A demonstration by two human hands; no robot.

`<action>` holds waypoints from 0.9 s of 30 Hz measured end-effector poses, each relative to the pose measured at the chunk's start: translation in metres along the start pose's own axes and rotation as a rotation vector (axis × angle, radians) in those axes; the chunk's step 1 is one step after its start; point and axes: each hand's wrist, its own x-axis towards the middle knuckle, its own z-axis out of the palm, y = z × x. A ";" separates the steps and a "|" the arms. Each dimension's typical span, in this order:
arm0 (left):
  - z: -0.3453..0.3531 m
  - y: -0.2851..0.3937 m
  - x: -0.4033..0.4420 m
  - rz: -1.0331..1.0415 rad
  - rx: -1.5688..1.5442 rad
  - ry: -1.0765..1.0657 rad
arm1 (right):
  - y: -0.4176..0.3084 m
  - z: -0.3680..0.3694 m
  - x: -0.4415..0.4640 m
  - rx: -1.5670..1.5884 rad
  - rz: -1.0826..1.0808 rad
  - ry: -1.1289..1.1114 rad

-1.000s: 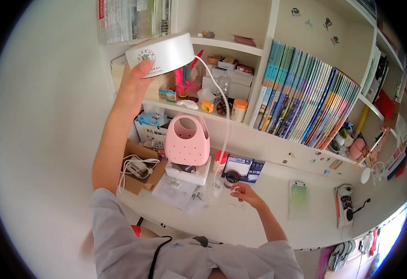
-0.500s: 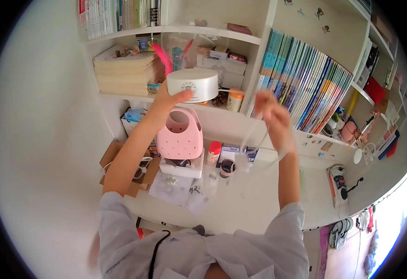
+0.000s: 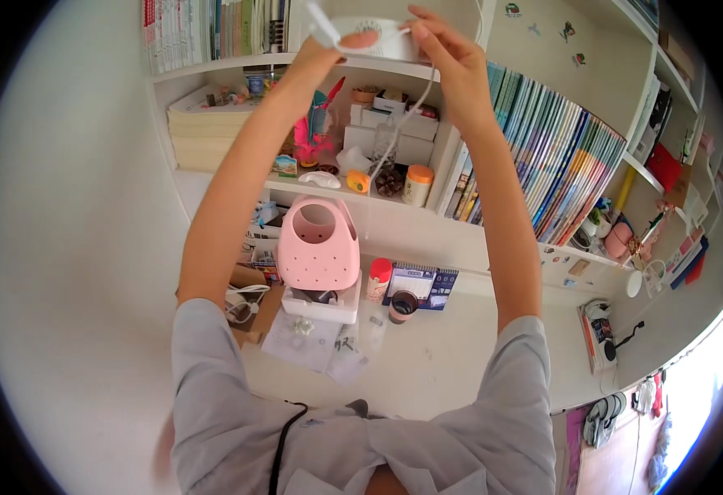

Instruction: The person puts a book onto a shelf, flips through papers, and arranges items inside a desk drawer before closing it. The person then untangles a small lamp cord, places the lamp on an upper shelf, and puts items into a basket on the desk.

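A white round device point(image 3: 390, 43) with a printed emblem is raised to the upper shelf's height, its top partly cut off by the frame edge. My left hand point(image 3: 322, 56) grips its left side, thumb across the front. My right hand point(image 3: 458, 74) is at the device's right side, thumb and fingers closed on a white cord point(image 3: 401, 132). The cord hangs in front of the middle shelf, and a loop of it rises past the right hand. A blurred white piece point(image 3: 322, 25), perhaps the cord's end, shows above my left hand.
Below stand a pink basket with holes point(image 3: 320, 256) on a white base point(image 3: 322, 307), a red-and-white container point(image 3: 379, 279), a dark cup point(image 3: 403, 306) and a desk calendar point(image 3: 422, 285). A row of books point(image 3: 543, 157) fills the right shelf; an orange-lidded jar point(image 3: 418, 186) sits mid-shelf.
My left hand has lifted the white device higher. My right hand has moved up and left from beside it to its right side, bringing the cord along.
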 end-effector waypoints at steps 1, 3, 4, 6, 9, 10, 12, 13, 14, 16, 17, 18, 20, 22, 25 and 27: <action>-0.008 -0.006 0.014 -0.020 0.054 -0.011 | 0.005 0.000 0.008 0.019 0.080 0.039; -0.019 -0.014 0.034 -0.061 0.166 -0.019 | 0.016 -0.001 0.019 0.040 0.155 0.079; -0.021 -0.017 0.039 -0.058 0.170 -0.018 | 0.025 -0.002 0.021 0.017 0.137 0.087; -0.022 -0.026 0.046 -0.072 0.276 -0.004 | 0.039 -0.006 0.024 -0.004 0.112 0.089; -0.025 -0.039 0.056 -0.032 0.439 -0.054 | 0.057 -0.010 0.027 -0.035 0.206 0.103; -0.026 -0.045 0.059 -0.001 0.499 -0.083 | 0.062 -0.011 0.027 -0.093 0.198 0.101; -0.029 -0.054 0.070 -0.016 0.527 -0.100 | 0.071 -0.013 0.030 -0.152 0.191 0.101; -0.029 -0.057 0.076 -0.010 0.576 -0.062 | 0.075 -0.015 0.033 -0.179 0.244 0.095; -0.030 -0.062 0.080 -0.004 0.625 -0.025 | 0.078 -0.016 0.036 -0.205 0.298 0.091; -0.028 -0.060 0.084 -0.010 0.620 -0.057 | 0.086 -0.016 0.041 -0.288 0.311 0.106; -0.027 -0.059 0.087 -0.014 0.615 -0.084 | 0.089 -0.017 0.046 -0.371 0.320 0.119; -0.028 -0.062 0.089 -0.013 0.615 -0.083 | 0.095 -0.017 0.049 -0.371 0.319 0.118; -0.029 -0.069 0.089 0.045 0.522 -0.103 | 0.105 -0.017 0.054 -0.501 0.308 0.130; -0.028 -0.073 0.089 0.030 0.627 -0.037 | 0.114 -0.018 0.058 -0.502 0.313 0.142; -0.026 -0.082 0.083 0.035 0.769 0.140 | 0.122 -0.018 0.058 -0.580 0.308 0.184; -0.023 -0.085 0.076 0.055 0.805 0.250 | 0.124 -0.021 0.058 -0.657 0.299 0.214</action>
